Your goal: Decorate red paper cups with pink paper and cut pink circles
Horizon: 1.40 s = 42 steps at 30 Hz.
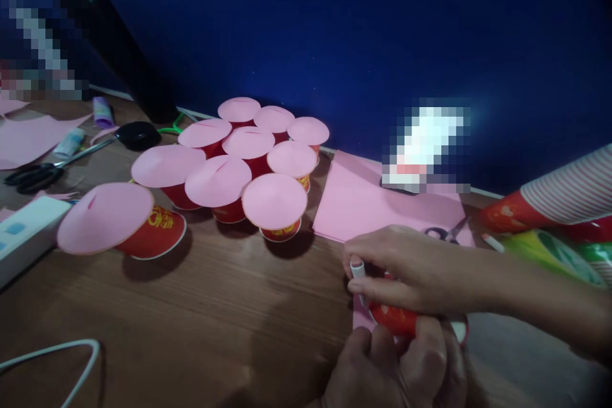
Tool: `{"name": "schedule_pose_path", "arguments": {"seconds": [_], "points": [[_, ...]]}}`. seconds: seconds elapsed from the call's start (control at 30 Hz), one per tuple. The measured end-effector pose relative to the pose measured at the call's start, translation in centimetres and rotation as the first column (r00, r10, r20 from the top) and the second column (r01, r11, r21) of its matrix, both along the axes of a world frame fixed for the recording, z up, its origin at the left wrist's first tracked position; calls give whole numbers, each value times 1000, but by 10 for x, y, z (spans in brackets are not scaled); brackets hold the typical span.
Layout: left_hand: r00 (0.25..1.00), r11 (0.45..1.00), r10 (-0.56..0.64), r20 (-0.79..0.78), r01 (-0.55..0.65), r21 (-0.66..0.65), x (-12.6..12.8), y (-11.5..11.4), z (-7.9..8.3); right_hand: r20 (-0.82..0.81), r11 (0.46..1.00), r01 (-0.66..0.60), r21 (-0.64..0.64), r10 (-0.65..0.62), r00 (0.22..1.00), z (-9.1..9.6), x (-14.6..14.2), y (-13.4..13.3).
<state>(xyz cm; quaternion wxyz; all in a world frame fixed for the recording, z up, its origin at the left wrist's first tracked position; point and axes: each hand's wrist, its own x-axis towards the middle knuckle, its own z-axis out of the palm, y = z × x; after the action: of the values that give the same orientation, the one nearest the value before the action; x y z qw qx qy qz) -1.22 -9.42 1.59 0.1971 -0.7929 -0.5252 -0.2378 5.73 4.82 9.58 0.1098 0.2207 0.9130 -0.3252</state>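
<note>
Hands: left hand (396, 366) grips red cup (394, 319), right hand (414, 268) pinches stick (357, 268); capped cups (248, 143) behind.

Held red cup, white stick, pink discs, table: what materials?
Red cup, left hand: likely paper, glossy print, white rim. White stick, right hand: smooth, probably plastic. Pink discs: thin matte paper, cut slits. Table: wood-grain, maybe laminate, slight sheen.

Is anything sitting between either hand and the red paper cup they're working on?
Nothing visible. The left hand grips the red paper cup from below, and the right hand, holding a white stick, rests on top of it. The pink-topped red cups stand apart, up left.
</note>
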Motion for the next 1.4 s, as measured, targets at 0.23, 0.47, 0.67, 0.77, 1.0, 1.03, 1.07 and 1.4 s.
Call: {"name": "schedule_pose_path", "arguments": {"seconds": [0.23,0.47,0.67,0.77,1.0,1.03,1.07,1.4], "points": [[1000,999,8,-6,-7,34,-1,1,-3,6,1000,-2,-6,2,1000,-2,1,0],[999,999,11,-36,-10,30,-1,1,-5,14,1000,-15,-2,15,1000,1,-1,0],[1000,999,22,-12,-22,30,1,1,-4,22,1000,-8,25,8,1000,2,-3,2],[1000,1000,22,10,-22,3,2,0,-2,19,999,-3,36,2,1000,2,-4,4],[998,998,25,-56,-22,54,1,0,-10,3,999,12,33,-12,1000,-4,-2,12],[997,998,29,-66,-25,58,1,0,-11,1,1000,15,24,-15,1000,-4,-1,13],[997,998,32,-72,-28,58,1,0,-12,2,1000,22,14,-22,1000,-4,0,14],[998,996,36,-56,-31,89,2,1,-15,-65,995,97,-38,-99,993,-6,11,24]]}}
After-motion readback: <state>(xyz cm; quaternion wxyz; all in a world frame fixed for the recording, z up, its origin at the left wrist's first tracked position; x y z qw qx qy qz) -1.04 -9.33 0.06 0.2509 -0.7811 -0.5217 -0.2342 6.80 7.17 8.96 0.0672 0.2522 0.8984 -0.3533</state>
